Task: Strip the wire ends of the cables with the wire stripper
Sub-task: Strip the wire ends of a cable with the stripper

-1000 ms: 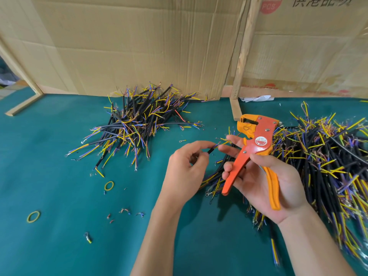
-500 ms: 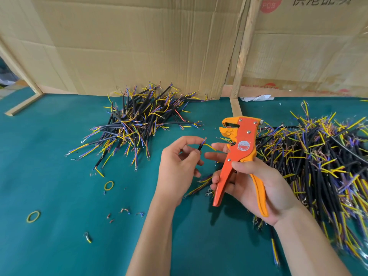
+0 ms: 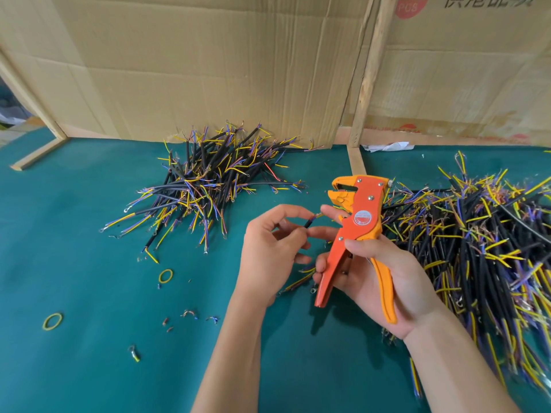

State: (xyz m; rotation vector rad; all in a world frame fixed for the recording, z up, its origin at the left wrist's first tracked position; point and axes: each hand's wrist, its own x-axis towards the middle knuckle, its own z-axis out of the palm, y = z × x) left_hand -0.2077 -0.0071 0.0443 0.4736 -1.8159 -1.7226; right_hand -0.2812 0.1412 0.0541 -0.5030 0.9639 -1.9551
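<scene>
Left hand: raised above table, fingers curled, pinching short black cable. Right hand: palm up, gripping orange wire stripper upright, head beside cable tip. Cable piles left and right.

Both forearms are bare to the frame's edge, and the left hand and right hand wear no gloves.

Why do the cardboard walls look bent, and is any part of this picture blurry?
Head view: the wide-angle lens bows the cardboard wall toward the edges; the wire stripper and both hands are sharp at centre, the right cable pile smears near the lower right corner; light is soft, with faint shadows under the forearms.
</scene>
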